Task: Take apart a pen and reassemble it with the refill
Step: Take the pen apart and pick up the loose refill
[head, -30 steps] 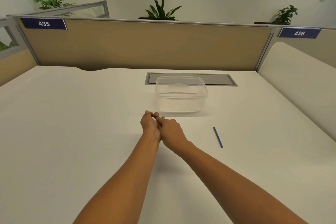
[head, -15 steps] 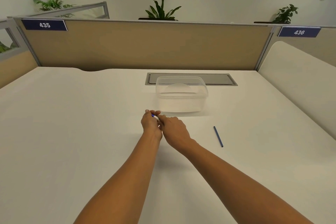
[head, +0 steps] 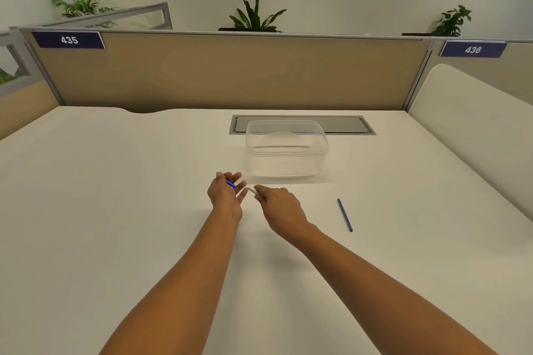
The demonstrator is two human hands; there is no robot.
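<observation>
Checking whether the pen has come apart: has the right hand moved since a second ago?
Yes. The right hand has pulled rightward, away from the left hand and toward the blue refill lying on the desk, opening a gap.

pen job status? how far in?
Done: the pen looks split. The left hand holds a blue piece; the right hand holds a white piece, with a gap between them. A thin blue stick, probably the refill, lies on the desk right of the hands, untouched. In hand: the two pieces, apart. Left: insert the refill and rejoin the pieces.
</observation>
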